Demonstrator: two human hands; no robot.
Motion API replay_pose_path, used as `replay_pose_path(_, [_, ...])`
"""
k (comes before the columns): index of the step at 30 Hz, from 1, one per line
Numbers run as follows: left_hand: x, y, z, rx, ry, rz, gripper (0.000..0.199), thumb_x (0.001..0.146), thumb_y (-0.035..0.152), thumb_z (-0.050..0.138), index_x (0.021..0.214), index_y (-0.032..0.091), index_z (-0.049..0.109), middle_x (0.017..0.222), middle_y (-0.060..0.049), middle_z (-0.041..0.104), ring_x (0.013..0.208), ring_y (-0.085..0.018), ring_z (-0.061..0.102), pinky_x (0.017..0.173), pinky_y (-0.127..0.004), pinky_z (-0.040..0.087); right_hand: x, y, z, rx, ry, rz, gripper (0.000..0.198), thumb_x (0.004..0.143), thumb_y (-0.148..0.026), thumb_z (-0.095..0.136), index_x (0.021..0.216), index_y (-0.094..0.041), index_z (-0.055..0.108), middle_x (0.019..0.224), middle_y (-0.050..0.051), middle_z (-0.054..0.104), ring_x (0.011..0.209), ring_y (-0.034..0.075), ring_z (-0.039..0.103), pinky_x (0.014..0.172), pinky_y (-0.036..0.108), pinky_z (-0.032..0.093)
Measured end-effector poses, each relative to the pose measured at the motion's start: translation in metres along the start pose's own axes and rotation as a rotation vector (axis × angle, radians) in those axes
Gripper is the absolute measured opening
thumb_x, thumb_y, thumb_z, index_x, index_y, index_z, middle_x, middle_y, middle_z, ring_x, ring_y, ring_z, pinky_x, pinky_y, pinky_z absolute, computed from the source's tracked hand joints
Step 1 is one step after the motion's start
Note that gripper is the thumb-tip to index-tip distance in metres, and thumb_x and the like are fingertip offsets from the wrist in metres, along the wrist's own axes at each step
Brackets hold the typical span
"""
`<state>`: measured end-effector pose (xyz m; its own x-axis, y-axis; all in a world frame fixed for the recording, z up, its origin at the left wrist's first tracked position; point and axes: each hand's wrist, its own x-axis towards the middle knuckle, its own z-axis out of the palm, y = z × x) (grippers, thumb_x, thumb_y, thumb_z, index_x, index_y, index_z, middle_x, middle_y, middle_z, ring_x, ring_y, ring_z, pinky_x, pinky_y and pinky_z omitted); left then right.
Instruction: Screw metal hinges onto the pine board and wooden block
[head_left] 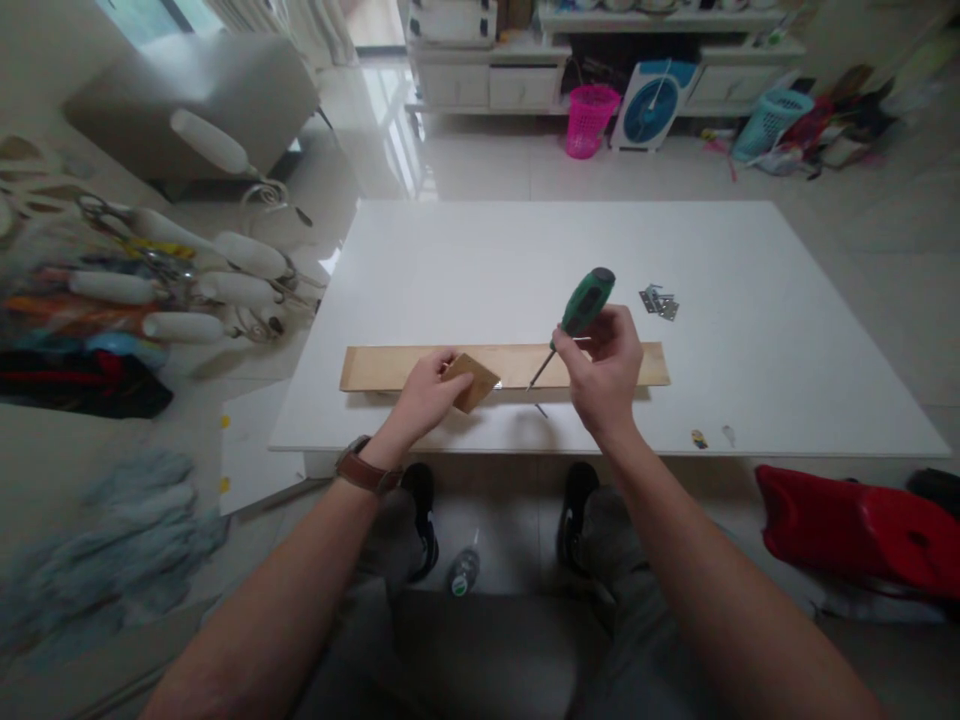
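Note:
My left hand (429, 396) is closed on a small square wooden piece (474, 384), thumb on its face. Just behind it a long wooden board (517, 364) lies across the white table (495, 270). My right hand (606, 368) grips a green-handled screwdriver (587, 302) above the board's right half. The handle points up and away, and the thin shaft slants down to the left with its tip near the board's front edge. A small dark screw-like piece (541, 410) lies on the table in front of the board.
Metal brackets and screws (660, 302) lie in a small pile at the table's right. Two small items, one yellowish (699, 439), rest by the front edge. A red stool (855, 530) stands at the right, a bottle (463, 570) on the floor between my feet.

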<state>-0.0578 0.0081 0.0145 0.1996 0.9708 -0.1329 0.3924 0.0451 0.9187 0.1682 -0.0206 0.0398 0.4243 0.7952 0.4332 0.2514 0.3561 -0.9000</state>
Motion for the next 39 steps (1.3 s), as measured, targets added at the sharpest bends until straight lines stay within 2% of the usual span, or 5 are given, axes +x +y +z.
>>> replay_pose_path(5, [-0.037,-0.005,0.039,-0.300,-0.247,-0.283,0.019,0.076,0.028,0.074,0.091,0.018,0.073,0.085,-0.004,0.072,0.079,-0.021,0.065,0.075,-0.033,0.050,0.001,0.002,-0.001,-0.001,0.036,-0.019,0.025,0.083,-0.025,0.078,0.098,-0.028,0.059,0.088,-0.004,0.069,0.077,0.014,0.067,0.065,0.027,0.058])
replay_pose_path(11, [-0.051,-0.015,0.078,-0.528,-0.142,-0.640,0.072,0.074,0.019,0.081,0.142,0.015,0.057,0.096,-0.013,0.077,0.080,-0.026,0.072,0.073,-0.036,0.056,0.000,0.005,-0.002,-0.004,0.033,0.001,0.026,0.081,-0.025,0.079,0.097,-0.028,0.059,0.086,-0.005,0.069,0.076,0.014,0.067,0.065,0.029,0.056])
replay_pose_path(16, [-0.048,-0.015,0.090,-0.704,0.035,-0.699,0.105,0.075,0.015,0.081,0.165,0.023,0.027,0.112,-0.015,0.076,0.082,-0.024,0.074,0.078,-0.037,0.060,0.002,0.007,-0.002,-0.033,0.016,0.019,0.027,0.081,-0.026,0.080,0.098,-0.028,0.059,0.087,-0.004,0.069,0.076,0.014,0.067,0.065,0.030,0.056])
replay_pose_path(21, [-0.045,-0.015,0.091,-0.704,0.127,-0.650,0.092,0.078,0.010,0.075,0.159,0.025,0.035,0.120,-0.013,0.073,0.093,-0.023,0.074,0.083,-0.035,0.060,0.002,0.008,-0.003,-0.058,0.015,0.022,0.026,0.082,-0.028,0.079,0.098,-0.027,0.058,0.087,-0.004,0.069,0.077,0.014,0.067,0.065,0.030,0.056])
replay_pose_path(39, [-0.052,-0.028,0.094,-0.624,0.197,-0.492,0.051,0.079,0.011,0.068,0.125,0.025,0.051,0.085,0.001,0.063,0.074,-0.018,0.064,0.067,-0.028,0.050,-0.001,0.005,-0.002,-0.061,0.002,0.023,0.026,0.082,-0.029,0.078,0.098,-0.028,0.058,0.087,-0.004,0.069,0.076,0.014,0.067,0.064,0.030,0.057])
